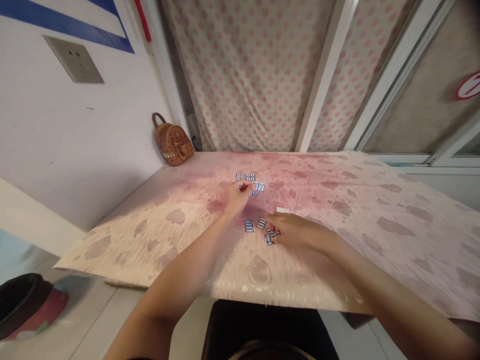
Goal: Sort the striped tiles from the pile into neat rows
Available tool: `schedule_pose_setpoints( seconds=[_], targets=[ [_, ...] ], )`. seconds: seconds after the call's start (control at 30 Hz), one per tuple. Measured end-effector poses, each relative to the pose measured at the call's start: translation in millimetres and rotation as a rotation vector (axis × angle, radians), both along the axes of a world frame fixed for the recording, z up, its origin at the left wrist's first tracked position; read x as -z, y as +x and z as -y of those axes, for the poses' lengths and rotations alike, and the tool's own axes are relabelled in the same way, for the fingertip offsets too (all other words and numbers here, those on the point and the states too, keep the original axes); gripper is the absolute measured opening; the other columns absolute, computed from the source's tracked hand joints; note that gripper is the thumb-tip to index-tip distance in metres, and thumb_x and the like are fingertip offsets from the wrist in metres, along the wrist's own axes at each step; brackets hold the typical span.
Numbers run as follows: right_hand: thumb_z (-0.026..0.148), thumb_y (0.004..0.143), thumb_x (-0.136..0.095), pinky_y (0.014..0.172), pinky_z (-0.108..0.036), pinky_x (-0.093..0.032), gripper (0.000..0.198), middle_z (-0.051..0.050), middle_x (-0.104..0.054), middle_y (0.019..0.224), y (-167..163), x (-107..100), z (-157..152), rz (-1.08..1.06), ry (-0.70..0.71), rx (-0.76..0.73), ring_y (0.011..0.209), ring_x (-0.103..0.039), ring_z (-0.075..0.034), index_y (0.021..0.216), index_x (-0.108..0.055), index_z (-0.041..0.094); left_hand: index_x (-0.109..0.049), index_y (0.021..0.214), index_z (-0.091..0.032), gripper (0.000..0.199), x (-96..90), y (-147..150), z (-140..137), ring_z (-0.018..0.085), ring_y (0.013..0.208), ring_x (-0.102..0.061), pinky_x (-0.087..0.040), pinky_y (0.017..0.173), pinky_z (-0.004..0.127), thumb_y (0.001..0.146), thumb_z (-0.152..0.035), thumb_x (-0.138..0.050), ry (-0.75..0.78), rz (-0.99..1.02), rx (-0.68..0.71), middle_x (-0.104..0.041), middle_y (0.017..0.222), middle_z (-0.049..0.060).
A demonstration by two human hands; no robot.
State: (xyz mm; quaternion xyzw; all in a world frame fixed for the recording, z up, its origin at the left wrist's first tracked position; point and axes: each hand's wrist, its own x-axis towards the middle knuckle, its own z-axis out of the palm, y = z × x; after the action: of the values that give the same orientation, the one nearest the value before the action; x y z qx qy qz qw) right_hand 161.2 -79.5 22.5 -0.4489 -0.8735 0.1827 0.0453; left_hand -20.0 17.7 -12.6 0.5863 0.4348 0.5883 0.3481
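Evidently the lining-up of the small blue-and-white pieces looks partway along, judging by how they lie on the tabletop (180,257), taking twelve o'clock as straight away from the person. At one o'clock from the left hand (237,195), a far block (245,177) sits in tidy rows; at two to three o'clock, just beside its fingertips, a second group (259,187) lies partly screened by the hand. Nearer the person, at nine o'clock from the right hand (290,229), a short column (249,226) is evenly stacked up the surface. Between that column and the right fingers, the loose pieces (268,239) lie at odd angles, some overlapping (how many, the fingers hide), and these seem to be what is left out of order.

The left grip has thumb and fingertips drawn close together at the edge of the second group; whether a piece is pinched there, I cannot tell. The right grip is bent low, fingers curled over the loose pieces and apparently touching them, though I cannot tell whether it pinches one. A plain white piece (282,210) shows at eleven o'clock from the right hand, just beyond its knuckles.
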Motion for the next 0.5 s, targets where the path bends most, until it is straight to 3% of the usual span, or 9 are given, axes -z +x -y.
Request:
schedule_pose_setpoints(
  seconds=[0.3,0.5],
  targets=[
    [0.009,0.075,-0.058,0.051,-0.024,-0.031,0.012,0.001,-0.056,0.066,6,-8,-35,-0.111,-0.198,-0.018,0.058,-0.047,-0.011,0.07,-0.054,0.019,-0.069,0.072,-0.015,0.009,-6.0,3,5,0.013,0.066,-0.059,-0.045,0.069,0.025,0.074,-0.024,-0.067,-0.029,0.062,0.035,-0.068,0.07,0.001],
    [0.017,0.078,-0.058,0.054,-0.023,-0.036,0.005,0.002,-0.056,0.065,13,-2,-48,-0.33,-0.209,0.068,0.061,-0.05,-0.013,0.074,-0.055,0.019,-0.07,0.073,-0.017,0.01,-6.4,3,8,0.014,0.067,-0.059,-0.046,0.067,0.025,0.073,-0.027,-0.069,-0.03,0.049,0.042,-0.068,0.071,0.001]
  ],
)
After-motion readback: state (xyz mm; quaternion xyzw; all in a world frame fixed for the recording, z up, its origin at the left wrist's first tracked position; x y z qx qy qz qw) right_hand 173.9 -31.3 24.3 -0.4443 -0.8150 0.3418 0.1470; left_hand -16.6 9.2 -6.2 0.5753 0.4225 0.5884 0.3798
